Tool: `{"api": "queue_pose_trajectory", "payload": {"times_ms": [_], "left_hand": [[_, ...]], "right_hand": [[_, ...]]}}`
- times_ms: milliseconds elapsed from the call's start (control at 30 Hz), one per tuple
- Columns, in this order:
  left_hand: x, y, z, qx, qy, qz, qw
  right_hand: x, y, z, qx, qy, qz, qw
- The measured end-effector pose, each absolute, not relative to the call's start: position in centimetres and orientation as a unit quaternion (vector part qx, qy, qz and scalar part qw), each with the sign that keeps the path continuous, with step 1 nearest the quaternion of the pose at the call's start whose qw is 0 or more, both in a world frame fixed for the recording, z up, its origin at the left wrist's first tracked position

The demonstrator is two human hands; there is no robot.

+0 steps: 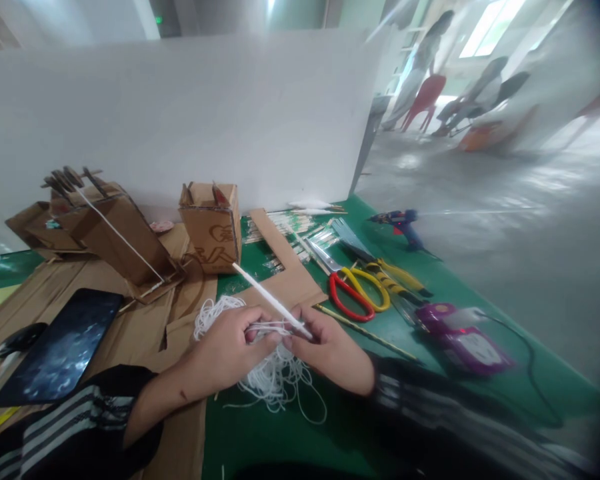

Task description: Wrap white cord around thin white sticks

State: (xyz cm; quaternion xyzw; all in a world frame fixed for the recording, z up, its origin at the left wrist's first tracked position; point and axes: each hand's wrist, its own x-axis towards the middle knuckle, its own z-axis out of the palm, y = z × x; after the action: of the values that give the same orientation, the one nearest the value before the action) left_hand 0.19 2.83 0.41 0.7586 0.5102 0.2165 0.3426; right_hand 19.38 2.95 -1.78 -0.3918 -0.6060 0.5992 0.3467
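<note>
A thin white stick (265,293), apparently wound with string, slants up and left from my fingers. My right hand (333,343) pinches its lower end between thumb and fingers. Strands of white string pass between the hands, and my left hand (230,347) grips them with thumb and fingers closed. The loose tangle of white string (275,380) lies under and around both hands on the green table, with more of it behind my left hand. An L-shaped cardboard piece (295,280) lies just beyond the fingers.
Red-and-yellow scissors (353,300), pliers (405,280), a purple device (467,340) with a cable and a glue gun (403,223) lie right. Cardboard boxes (213,230) stand at the back. A dark tablet (63,347) lies left. People sit and stand in the background.
</note>
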Motion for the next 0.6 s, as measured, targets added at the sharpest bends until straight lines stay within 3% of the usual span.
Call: {"api": "queue_pose_trajectory", "payload": {"times_ms": [367,600], "left_hand": [[0.5,2.9,-1.3,0.609,0.466,0.316,0.558],[0.5,3.0,-1.6,0.611,0.476,0.323,0.544]], "right_hand": [[19.3,3.1,-1.8,-0.383,-0.641,0.582,0.323],[19.3,2.9,-1.7,-0.376,-0.586,0.636,0.332]]}}
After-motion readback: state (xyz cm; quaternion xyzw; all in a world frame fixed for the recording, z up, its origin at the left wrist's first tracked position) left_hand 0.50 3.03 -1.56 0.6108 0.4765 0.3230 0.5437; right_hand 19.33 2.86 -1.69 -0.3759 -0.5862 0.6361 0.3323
